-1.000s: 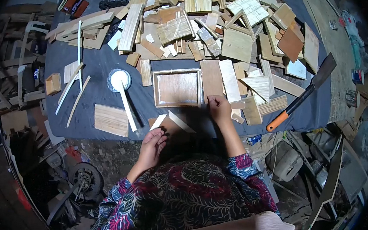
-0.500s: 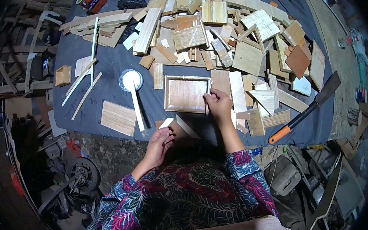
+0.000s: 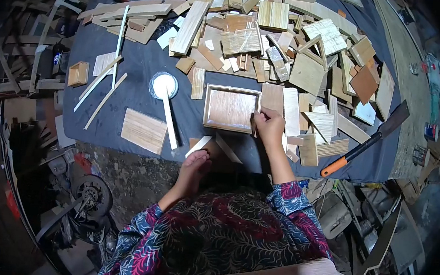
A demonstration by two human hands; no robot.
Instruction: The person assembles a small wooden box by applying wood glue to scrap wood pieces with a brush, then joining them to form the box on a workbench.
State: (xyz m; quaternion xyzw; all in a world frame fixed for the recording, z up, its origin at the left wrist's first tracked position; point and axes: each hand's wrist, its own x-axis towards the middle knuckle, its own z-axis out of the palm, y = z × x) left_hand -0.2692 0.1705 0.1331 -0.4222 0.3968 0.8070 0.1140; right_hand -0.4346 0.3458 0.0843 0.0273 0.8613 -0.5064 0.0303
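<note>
A shallow rectangular wooden box (image 3: 229,128) lies on the dark cloth in front of me, its open side up and thin strips forming its rim. My right hand (image 3: 269,127) pinches at the right wall of this box; its fingertips hide that spot. Close to the table's front edge, my left hand (image 3: 195,166) has its fingers curled in, and I cannot make out what is in them. Just beyond those fingers is a pale wood strip (image 3: 199,145), with a brownish angled wood piece (image 3: 228,148) beside it. Left of the box stands a tub of white glue (image 3: 162,86) with a pale stick (image 3: 169,122) leaning across it.
A large heap of wood offcuts (image 3: 270,37) covers the back of the table. A machete with an orange handle (image 3: 334,167) lies at the right. On the left are a flat board (image 3: 144,132), thin strips (image 3: 106,101) and a small wooden box (image 3: 78,74).
The view has shifted slightly, so the table items appear a little higher. My left hand has drawn back a little from the pale strip. My right hand stays at the box's right wall.
</note>
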